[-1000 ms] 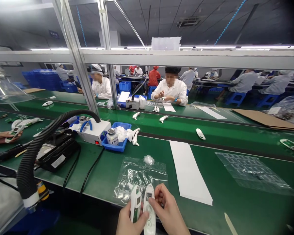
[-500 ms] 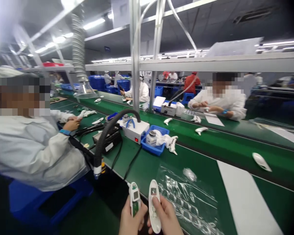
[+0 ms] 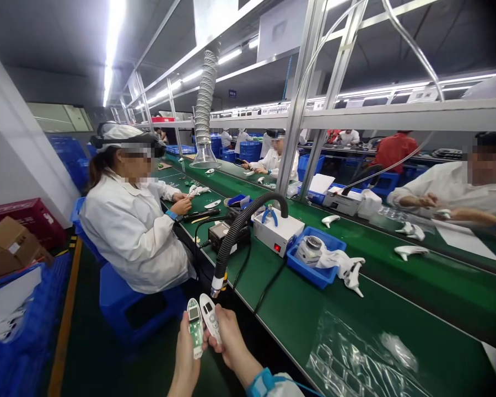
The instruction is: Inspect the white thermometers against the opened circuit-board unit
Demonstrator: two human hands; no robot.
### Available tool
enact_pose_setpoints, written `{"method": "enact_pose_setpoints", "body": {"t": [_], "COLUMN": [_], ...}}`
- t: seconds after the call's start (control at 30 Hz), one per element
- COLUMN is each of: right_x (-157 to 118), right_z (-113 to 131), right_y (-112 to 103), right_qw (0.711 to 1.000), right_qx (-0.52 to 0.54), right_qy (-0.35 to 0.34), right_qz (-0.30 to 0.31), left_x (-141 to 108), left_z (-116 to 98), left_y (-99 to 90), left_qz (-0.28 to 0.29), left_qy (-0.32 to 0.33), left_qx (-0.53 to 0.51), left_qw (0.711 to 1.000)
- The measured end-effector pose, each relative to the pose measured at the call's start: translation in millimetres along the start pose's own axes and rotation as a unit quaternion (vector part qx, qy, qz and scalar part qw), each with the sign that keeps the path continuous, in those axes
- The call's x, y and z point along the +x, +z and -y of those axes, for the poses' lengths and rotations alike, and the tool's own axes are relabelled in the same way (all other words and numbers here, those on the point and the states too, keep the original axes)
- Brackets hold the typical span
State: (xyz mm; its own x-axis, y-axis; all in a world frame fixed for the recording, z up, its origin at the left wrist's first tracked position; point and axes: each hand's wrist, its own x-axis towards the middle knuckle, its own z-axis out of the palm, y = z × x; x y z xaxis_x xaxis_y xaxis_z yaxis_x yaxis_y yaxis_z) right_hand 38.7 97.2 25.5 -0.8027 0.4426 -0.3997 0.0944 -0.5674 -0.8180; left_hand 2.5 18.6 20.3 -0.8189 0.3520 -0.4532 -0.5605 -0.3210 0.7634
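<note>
Along our green assembly line, we hold two white handheld devices low, just off the front edge of the desk (image 3: 283,309). Our left hand (image 3: 184,353) grips the first device (image 3: 195,325), whose open front shows a green circuit board and a small screen. Our right hand (image 3: 231,337) holds the second device (image 3: 210,315), a white plastic shell, its upper end close beside the first. A blue wristband (image 3: 261,383) circles our right wrist. Just past them, a black corrugated hose (image 3: 231,248) ends in a white nozzle (image 3: 217,284). Farther along the desk, a blue tray (image 3: 310,274) holds a lidded jar (image 3: 308,251) and a white cloth (image 3: 333,259). A clear plastic bag (image 3: 355,358) lies on our right. To our left, a co-worker (image 3: 132,231) sits on a blue stool (image 3: 128,303), hands at the desk.
</note>
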Motion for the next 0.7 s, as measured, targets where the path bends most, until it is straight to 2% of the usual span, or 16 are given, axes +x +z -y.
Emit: {"method": "enact_pose_setpoints", "body": {"t": [0.1, 0.17, 0.3, 0.4, 0.6, 0.7], "right_x": [0.9, -2.0, -10.7, -12.7, -5.5, -15.9], "right_z": [-1.7, -0.8, 4.2, 7.9, 6.6, 2.0], "right_y": [4.2, -0.7, -19.6, -25.0, -7.0, -10.5], "right_qw": [1.0, 0.999, 0.999, 0.999, 0.999, 0.999], "right_qx": [-0.005, -0.008, -0.011, -0.011, -0.012, -0.004], "right_qy": [0.006, 0.0, -0.021, -0.028, -0.015, -0.014], "right_qz": [-0.022, -0.031, -0.045, -0.044, -0.029, -0.031], "left_x": [0.1, -1.1, -5.1, -6.2, -7.2, -17.5], "left_z": [0.0, 2.8, 14.7, 19.4, 7.9, 7.3], "left_y": [0.4, 5.3, 20.1, 24.9, 12.6, 8.8], "left_qz": [-0.019, -0.023, 0.022, 0.043, -0.003, 0.004], "left_qy": [0.003, -0.001, -0.015, -0.015, 0.013, 0.007], "left_qx": [-0.007, -0.007, 0.002, 0.005, -0.001, -0.002], "left_qw": [1.0, 1.0, 1.0, 0.999, 1.0, 1.0]}}
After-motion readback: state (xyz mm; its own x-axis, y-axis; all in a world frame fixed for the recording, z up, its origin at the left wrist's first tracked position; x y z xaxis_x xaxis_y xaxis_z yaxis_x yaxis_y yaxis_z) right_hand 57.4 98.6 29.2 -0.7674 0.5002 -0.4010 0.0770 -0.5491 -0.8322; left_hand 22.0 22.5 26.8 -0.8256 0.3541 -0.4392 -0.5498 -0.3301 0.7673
